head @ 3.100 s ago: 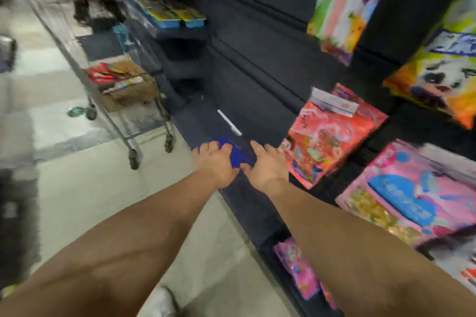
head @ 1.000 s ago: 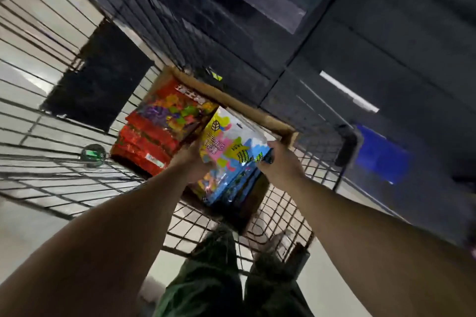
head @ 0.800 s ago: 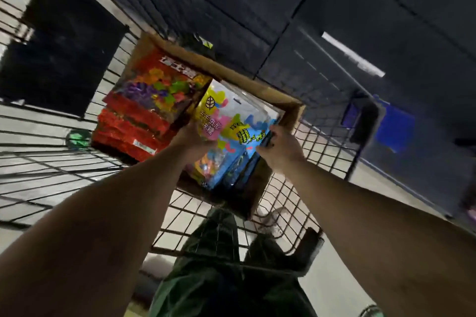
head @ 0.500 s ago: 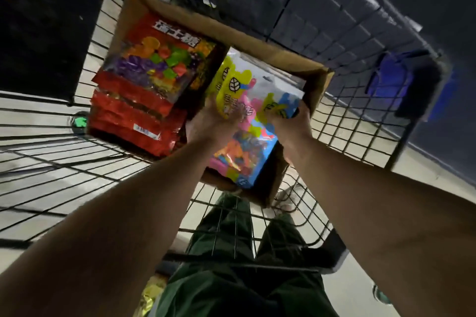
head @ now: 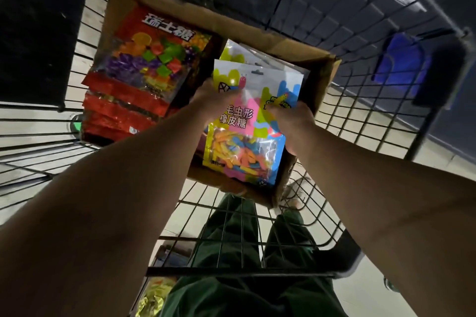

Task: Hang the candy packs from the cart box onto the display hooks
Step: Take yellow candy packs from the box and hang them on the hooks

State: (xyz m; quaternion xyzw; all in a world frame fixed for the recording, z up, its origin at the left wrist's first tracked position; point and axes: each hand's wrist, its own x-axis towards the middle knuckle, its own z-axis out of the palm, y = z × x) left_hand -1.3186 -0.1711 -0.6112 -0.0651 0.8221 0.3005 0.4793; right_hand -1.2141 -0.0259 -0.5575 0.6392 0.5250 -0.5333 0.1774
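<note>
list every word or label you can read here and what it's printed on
"瑞士糖": white characters at the top of the red candy pack in the cardboard box.
"毛虫形 橡皮糖": dark characters on the pink patch of the gummy worm pack held by the left hand and right hand.
Yellow logo lettering by the right thumb: too blurred.
White barcode sticker on the lower red packs: too small.

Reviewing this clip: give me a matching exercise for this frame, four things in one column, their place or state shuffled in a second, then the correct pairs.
Things:
1. gummy worm pack
2. red candy packs
3. cardboard box
4. blue item

Places or states:
A. stacked in the box's left half
B. at the cart's far right corner
C. gripped at both side edges by the left hand and right hand
D. sitting in the wire cart, holding the packs

Pairs: 1-C, 2-A, 3-D, 4-B
</note>
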